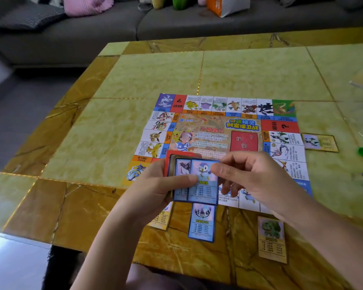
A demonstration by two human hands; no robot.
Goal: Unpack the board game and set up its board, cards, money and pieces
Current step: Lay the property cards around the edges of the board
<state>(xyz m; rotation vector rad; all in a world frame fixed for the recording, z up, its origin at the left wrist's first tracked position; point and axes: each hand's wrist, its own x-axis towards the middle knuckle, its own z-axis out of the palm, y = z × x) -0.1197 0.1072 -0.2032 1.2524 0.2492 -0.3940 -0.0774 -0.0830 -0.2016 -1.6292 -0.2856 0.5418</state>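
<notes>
1 board (218, 122) is spread on a marble-topped table (155, 76) before a grey sofa (92, 38), and over the board's near edge a card deck (182, 170) is gripped by the left hand (153, 191), its top card (203, 174) pinched by the right hand (254, 174).

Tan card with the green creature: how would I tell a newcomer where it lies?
Start at the colourful paper game board spread on the yellow-and-brown marble table. Just off its near edge, towards the right, the tan rectangular card lies flat on the brown marble. Its neighbour to the left is a blue-bordered card; this one is tan with a green creature pictured.
</notes>
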